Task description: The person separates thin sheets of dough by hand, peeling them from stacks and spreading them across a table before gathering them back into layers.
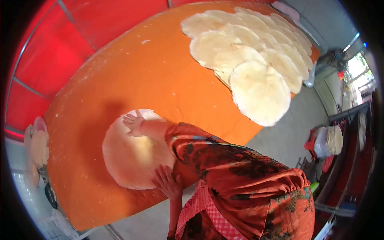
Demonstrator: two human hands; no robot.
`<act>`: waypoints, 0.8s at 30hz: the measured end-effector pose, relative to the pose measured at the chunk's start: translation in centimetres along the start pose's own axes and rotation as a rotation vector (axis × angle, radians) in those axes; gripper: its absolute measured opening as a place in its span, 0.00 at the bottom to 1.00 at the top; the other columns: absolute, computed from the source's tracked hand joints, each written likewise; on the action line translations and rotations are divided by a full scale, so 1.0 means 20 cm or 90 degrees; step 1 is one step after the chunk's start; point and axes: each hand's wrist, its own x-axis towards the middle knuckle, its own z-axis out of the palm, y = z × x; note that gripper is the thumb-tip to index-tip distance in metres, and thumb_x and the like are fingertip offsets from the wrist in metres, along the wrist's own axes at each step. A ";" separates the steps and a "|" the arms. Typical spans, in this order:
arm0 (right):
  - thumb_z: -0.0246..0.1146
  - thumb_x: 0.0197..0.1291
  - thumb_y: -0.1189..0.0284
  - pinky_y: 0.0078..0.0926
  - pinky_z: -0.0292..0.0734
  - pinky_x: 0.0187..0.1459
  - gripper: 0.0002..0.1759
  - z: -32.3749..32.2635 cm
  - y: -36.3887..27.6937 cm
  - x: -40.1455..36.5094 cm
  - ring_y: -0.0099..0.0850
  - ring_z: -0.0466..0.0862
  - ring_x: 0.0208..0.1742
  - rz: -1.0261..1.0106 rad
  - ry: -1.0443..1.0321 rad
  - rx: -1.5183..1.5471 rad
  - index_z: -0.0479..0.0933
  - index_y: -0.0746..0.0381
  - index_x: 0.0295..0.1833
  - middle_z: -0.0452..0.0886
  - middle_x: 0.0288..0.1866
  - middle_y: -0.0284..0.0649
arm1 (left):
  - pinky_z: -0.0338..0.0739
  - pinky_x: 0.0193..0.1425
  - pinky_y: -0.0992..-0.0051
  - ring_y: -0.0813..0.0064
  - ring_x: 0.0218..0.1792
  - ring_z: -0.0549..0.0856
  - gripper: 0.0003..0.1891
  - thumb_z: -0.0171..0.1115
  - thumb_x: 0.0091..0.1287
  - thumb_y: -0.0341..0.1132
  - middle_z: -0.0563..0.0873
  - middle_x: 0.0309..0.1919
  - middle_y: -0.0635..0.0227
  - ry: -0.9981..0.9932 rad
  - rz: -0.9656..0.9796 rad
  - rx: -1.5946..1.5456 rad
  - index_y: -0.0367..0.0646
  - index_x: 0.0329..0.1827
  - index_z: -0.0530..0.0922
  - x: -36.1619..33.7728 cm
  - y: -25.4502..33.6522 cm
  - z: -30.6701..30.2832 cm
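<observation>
A large, thin round of dough (128, 160) lies flat on the orange tabletop (132, 76). My right hand (135, 123) rests on its far part, fingers spread and palm down. At the near edge of the round, my left hand (166, 182) lies with fingers stretched out over the dough. Neither hand grips anything. Farther along the table, many similar dough rounds (260, 94) overlap in a broad pile, and the front one hangs partly past the table edge.
Red panels (52, 52) stand along the table's far side. Stacked pale rounds or cloths (39, 146) sit at the left end, blurred. On the right, a pale stack (334, 140) stands beside dark red shelving (350, 168). Flour specks dot the tabletop.
</observation>
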 end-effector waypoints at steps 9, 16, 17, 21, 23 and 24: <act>0.64 0.59 0.63 0.49 0.58 0.70 0.26 -0.03 0.28 -0.96 0.42 0.60 0.75 -0.120 0.398 0.239 0.71 0.59 0.62 0.64 0.72 0.47 | 0.38 0.75 0.39 0.52 0.76 0.56 0.35 0.43 0.71 0.59 0.61 0.75 0.58 0.006 0.000 0.061 0.44 0.73 0.62 -0.02 -0.01 0.08; 0.59 0.53 0.76 0.42 0.75 0.42 0.04 -0.31 1.27 -2.53 0.49 0.78 0.39 0.438 0.758 0.173 0.78 0.63 0.35 0.80 0.36 0.47 | 0.61 0.70 0.49 0.48 0.67 0.69 0.21 0.53 0.70 0.42 0.73 0.63 0.50 0.222 0.064 -0.048 0.39 0.62 0.71 0.07 0.28 0.03; 0.61 0.52 0.75 0.42 0.75 0.43 0.04 -0.32 1.44 -2.71 0.49 0.78 0.40 0.565 0.738 0.080 0.77 0.63 0.33 0.80 0.37 0.47 | 0.64 0.68 0.50 0.48 0.64 0.71 0.20 0.53 0.70 0.40 0.74 0.61 0.50 0.234 0.091 -0.127 0.38 0.60 0.72 0.12 0.41 0.06; 0.70 0.50 0.66 0.42 0.76 0.52 0.20 -0.23 1.84 -3.18 0.48 0.78 0.53 0.821 0.599 -0.026 0.76 0.64 0.47 0.79 0.49 0.49 | 0.70 0.60 0.56 0.50 0.56 0.76 0.16 0.56 0.69 0.35 0.79 0.53 0.51 0.250 0.269 -0.198 0.35 0.55 0.75 0.39 0.88 0.32; 0.71 0.49 0.63 0.42 0.76 0.53 0.24 -0.19 1.90 -3.26 0.47 0.78 0.54 0.875 0.552 0.060 0.75 0.65 0.48 0.79 0.49 0.49 | 0.70 0.60 0.56 0.50 0.55 0.76 0.16 0.57 0.69 0.36 0.80 0.51 0.51 0.177 0.159 -0.381 0.35 0.54 0.76 0.48 1.20 0.40; 0.72 0.48 0.62 0.42 0.76 0.53 0.26 -0.19 1.93 -3.29 0.47 0.78 0.54 0.871 0.546 0.087 0.75 0.65 0.49 0.78 0.49 0.49 | 0.69 0.60 0.55 0.50 0.55 0.76 0.16 0.57 0.69 0.36 0.80 0.51 0.51 0.131 0.117 -0.390 0.35 0.54 0.76 0.52 1.28 0.47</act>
